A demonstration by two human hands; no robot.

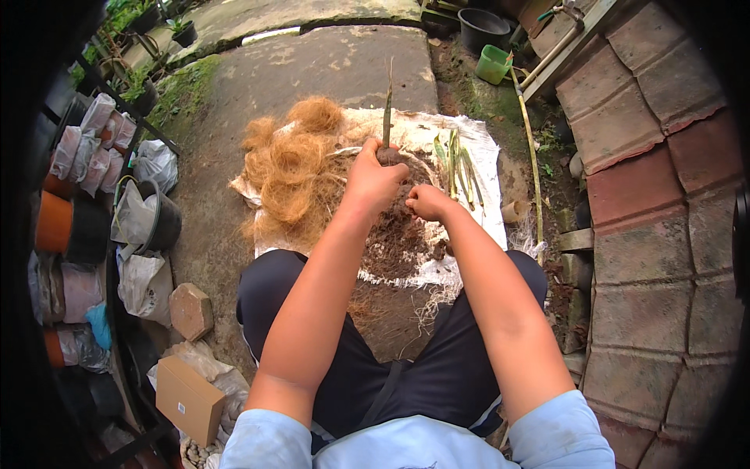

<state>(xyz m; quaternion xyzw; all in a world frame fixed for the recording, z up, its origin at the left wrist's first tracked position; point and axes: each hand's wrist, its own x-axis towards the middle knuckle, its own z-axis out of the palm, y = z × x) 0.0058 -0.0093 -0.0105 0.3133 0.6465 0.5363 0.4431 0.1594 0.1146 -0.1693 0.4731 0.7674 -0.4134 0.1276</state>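
Observation:
My left hand (375, 178) is wrapped round the base of a single upright plant with a narrow, dark green pointed leaf (387, 119). A brown ball of soil (388, 156) shows at the leaf's foot, between thumb and fingers. Just right of it and a little nearer, my right hand (429, 203) is closed in a pinch; what it holds, if anything, I cannot make out. Loose dark soil (391, 244) lies below both hands on a spread white sack (486, 168). Long green leaf cuttings (459, 166) rest on the sack beyond my right hand.
Tangled brown fibre (293, 168) is heaped on the sack's left side. Bagged pots, a black bucket (166, 223) and a cardboard box (190, 400) line the left. Roof tiles (637, 262) border the right, with a green container (494, 64) and a black basin (483, 30) farther off.

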